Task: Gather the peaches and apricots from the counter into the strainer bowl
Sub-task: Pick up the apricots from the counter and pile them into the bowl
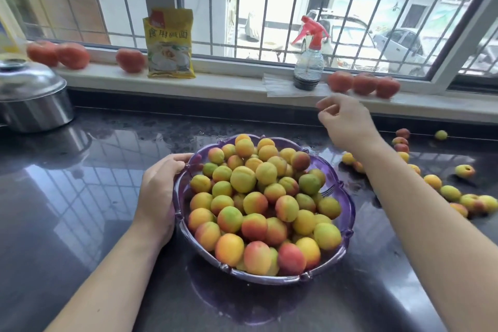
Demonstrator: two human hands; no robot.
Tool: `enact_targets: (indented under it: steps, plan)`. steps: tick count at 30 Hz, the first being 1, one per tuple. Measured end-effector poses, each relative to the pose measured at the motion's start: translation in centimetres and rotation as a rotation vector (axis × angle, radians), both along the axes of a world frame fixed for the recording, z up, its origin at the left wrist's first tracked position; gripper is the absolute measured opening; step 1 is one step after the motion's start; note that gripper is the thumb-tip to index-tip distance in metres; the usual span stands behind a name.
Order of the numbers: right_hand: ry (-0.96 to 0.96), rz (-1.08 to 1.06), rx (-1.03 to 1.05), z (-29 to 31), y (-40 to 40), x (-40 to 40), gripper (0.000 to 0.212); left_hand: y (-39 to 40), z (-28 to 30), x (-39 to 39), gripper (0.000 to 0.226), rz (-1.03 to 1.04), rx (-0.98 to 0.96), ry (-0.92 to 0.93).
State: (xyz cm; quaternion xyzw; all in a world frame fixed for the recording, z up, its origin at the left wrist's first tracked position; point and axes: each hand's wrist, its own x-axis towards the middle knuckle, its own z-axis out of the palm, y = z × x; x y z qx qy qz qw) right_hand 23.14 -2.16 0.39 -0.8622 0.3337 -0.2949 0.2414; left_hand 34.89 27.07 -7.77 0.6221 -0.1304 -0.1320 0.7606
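Note:
A purple strainer bowl (347, 213) sits on the dark counter, heaped with several yellow, orange and red peaches and apricots (258, 197). My left hand (159, 194) grips the bowl's left rim, fingers curled over its edge. My right hand (345, 121) hovers above the counter beyond the bowl's right side, near the window sill, fingers loosely curled and holding nothing. Several loose apricots and peaches (450, 193) lie scattered on the counter at the right, behind and beside my right forearm.
Red tomatoes (363, 83) line the window sill on the right, more tomatoes (72, 55) on the left. A yellow packet (169, 43) and a red-topped spray bottle (308, 62) stand on the sill. A steel pot with lid (32, 97) stands at far left.

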Motion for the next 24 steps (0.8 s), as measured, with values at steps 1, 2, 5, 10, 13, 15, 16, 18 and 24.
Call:
enact_targets:
  steps: [1,2,5,10,13,15,16,18,24]
  plan:
    - [0.038,-0.067,-0.026,-1.0,-2.0,-0.5,0.022,0.0,-0.1,0.1,0.032,-0.005,-0.010,0.010]
    - [0.087,-0.117,-0.051,-2.1,-3.7,-0.9,0.025,0.0,-0.1,0.2,0.032,-0.004,-0.014,0.017]
    - [0.265,-0.210,-0.127,-4.5,-7.2,-1.3,0.033,-0.1,-0.1,0.2,0.032,-0.007,-0.025,0.030]
    - [0.471,-0.171,-0.249,-6.7,-9.9,0.5,0.045,-0.1,-0.2,0.2,0.032,0.008,0.001,-0.019]
    - [0.643,-0.139,-0.272,-7.2,-11.5,2.0,0.051,-0.1,-0.3,0.3,0.032,-0.001,-0.007,-0.008]
    - [0.781,-0.110,-0.284,-7.1,-12.6,3.2,0.052,-0.1,-0.2,0.4,0.032,-0.003,-0.010,-0.005]
    - [0.818,-0.105,-0.270,-7.0,-12.9,3.7,0.051,-0.1,-0.2,0.3,0.032,0.002,0.002,-0.022]
    - [0.826,-0.128,-0.250,-6.7,-12.2,4.1,0.038,-0.2,-0.1,0.1,0.033,0.012,0.031,-0.071]
    - [0.511,-0.112,-0.291,-6.2,-10.3,3.9,0.035,-0.1,-0.1,0.2,0.033,0.015,-0.011,-0.033]
